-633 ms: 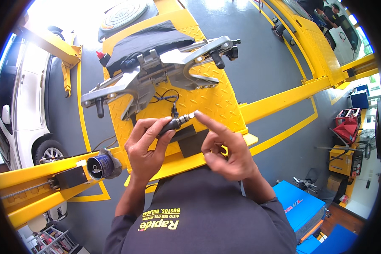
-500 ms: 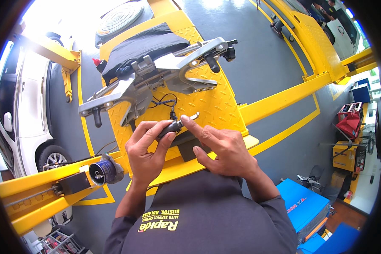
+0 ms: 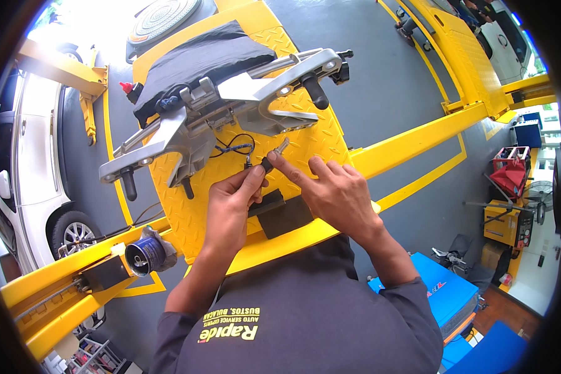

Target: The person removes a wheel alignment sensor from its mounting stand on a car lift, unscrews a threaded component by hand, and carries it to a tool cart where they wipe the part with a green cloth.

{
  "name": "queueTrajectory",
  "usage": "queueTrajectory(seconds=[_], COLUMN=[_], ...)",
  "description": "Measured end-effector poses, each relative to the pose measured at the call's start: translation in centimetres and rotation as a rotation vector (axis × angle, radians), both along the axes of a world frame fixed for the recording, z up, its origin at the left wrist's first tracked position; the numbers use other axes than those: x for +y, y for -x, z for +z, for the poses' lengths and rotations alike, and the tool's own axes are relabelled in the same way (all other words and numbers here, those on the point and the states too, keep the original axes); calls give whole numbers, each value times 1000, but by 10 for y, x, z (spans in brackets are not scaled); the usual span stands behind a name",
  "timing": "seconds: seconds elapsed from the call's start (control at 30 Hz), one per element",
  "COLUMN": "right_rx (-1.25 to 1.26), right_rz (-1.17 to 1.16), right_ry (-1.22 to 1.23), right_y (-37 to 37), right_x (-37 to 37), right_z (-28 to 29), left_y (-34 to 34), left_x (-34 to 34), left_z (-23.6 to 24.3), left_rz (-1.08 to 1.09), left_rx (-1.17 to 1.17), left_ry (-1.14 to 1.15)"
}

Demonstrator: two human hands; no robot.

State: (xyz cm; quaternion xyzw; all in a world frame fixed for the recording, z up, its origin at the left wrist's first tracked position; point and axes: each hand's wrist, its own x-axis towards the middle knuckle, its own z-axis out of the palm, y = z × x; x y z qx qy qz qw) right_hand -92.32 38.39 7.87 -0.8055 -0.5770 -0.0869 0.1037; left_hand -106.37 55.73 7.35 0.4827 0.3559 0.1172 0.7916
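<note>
My left hand (image 3: 232,201) is closed around a small black part with a silver metal tip (image 3: 283,147), its thumb lying along the black body. The tip points up and to the right. My right hand (image 3: 338,194) has its index finger stretched out against the part, with the other fingers loosely bent and holding nothing. A thin dark cable (image 3: 238,147) loops just beyond my left hand. Farther off lies a silver metal wheel clamp (image 3: 249,90) with black pegs, on a yellow tread-plate platform (image 3: 321,140). Whether the cable joins the part is hidden.
Black cloth (image 3: 206,68) lies behind the clamp, and a black block (image 3: 287,218) sits at the platform's near edge. A blue cylinder (image 3: 146,255) stands on the yellow rail at left. A white car (image 3: 37,143) is far left; a blue case (image 3: 439,293) is at lower right.
My left hand has turned, so its thumb now covers more of the black part and the tip points more steeply upward. The clamp and platform have shifted slightly left in view.
</note>
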Motion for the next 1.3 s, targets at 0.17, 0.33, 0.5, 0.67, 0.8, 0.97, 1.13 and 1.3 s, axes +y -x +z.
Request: queueTrajectory(seconds=[0.17,0.33,0.5,0.67,0.8,0.97,1.13,1.3], right_rx=[-1,22,305,875,713,832,986,900], right_rz=[-30,-59,-129,-392,-220,-176,-165,-126], right_ry=[-2,-102,-267,-462,-396,-408,-328,-315], right_y=[-13,-21,-30,-60,-76,-94,-97,-98], right_x=[-12,-11,-12,-10,-1,6,12,15], right_z=[-10,-25,-23,-24,-24,-40,-42,-59], left_y=[-8,-11,-16,-39,-60,-79,-78,-81], left_x=[2,2,0,-22,-26,-33,-41,-41], left_z=[1,-3,-12,-16,-48,-61,-75,-83], left_rz=[-9,-66,-121,-247,-319,-284,-167,-147], left_rx=[0,-86,-40,127,141,100,100,84], left_ry=[297,441,444,372,335,272,210,177])
